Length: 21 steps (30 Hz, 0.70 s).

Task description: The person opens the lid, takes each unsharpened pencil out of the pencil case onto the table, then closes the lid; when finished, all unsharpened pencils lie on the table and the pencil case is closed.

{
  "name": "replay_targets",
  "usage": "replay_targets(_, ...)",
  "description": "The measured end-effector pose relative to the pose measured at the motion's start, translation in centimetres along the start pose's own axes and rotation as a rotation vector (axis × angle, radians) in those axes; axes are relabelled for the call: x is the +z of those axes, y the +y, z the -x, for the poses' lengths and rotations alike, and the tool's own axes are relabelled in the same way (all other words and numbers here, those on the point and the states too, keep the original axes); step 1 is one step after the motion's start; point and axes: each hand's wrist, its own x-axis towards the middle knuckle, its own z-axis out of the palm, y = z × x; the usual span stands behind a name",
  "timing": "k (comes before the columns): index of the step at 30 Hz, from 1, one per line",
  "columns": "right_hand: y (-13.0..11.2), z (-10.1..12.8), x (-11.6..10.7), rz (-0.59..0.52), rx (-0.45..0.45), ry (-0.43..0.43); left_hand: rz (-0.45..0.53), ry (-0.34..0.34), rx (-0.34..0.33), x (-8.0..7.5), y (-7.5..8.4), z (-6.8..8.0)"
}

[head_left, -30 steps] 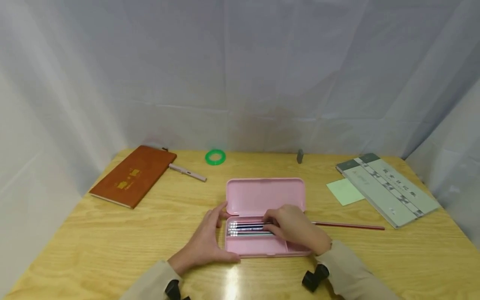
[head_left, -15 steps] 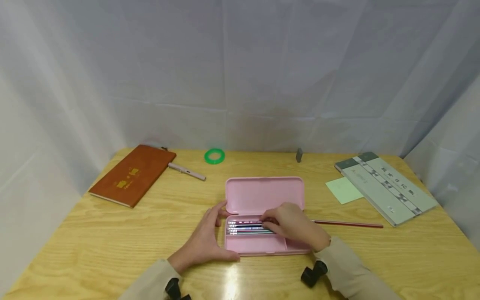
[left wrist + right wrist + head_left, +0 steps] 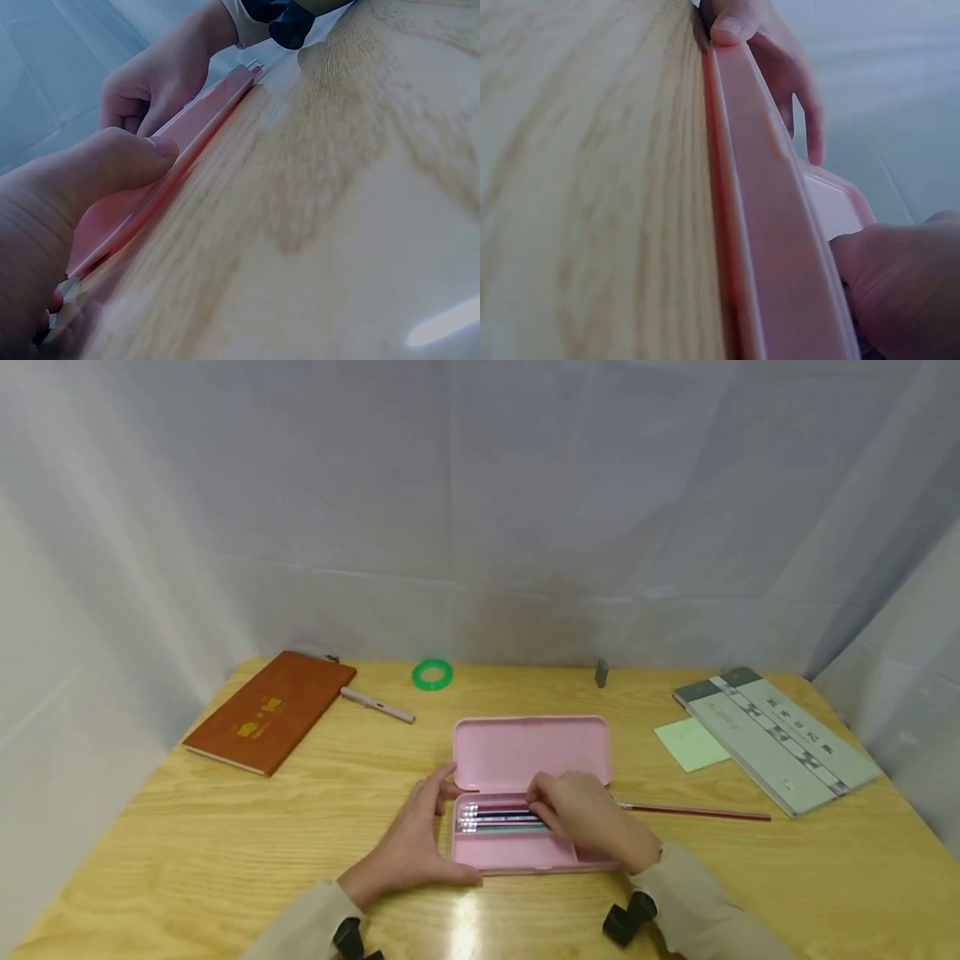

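The open pink pencil case (image 3: 525, 852) lies near the front edge of the wooden table (image 3: 225, 827), midway along it. The left hand (image 3: 408, 847) braces the case's left end, fingers straight, thumb along the front wall. The right hand (image 3: 588, 818) rests curled on the pencils (image 3: 495, 817) inside; whether it pinches 1 cannot be told.

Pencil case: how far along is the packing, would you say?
Mostly filled, it seems: several pencils already lie side by side in the open case. Right now the right hand rests on them inside the tray, while the left hand steadies the case's left end. Likely left: one red pencil lies on the table to the right, and the lid is not yet closed.
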Motion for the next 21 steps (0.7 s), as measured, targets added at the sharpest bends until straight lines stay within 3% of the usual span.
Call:
replay_targets(3,-0.1,0.5,-0.5,0.013,0.039,0.007,0.007,-0.015,0.006,0.2,0.1,-0.1)
replay_targets(9,1.0,2.5,-3.5,-0.045,0.024,0.067,0.009,-0.017,-0.008,0.2,0.1,-0.2)
replay_targets(16,5.5,8.0,-5.3,-0.03,0.098,0.171,0.007,0.004,-0.005,0.1,0.0,0.0)
replay_targets(21,8.6,12.1,-5.5,0.004,0.196,0.175,-0.005,0.013,0.016,0.2,0.0,-0.1)
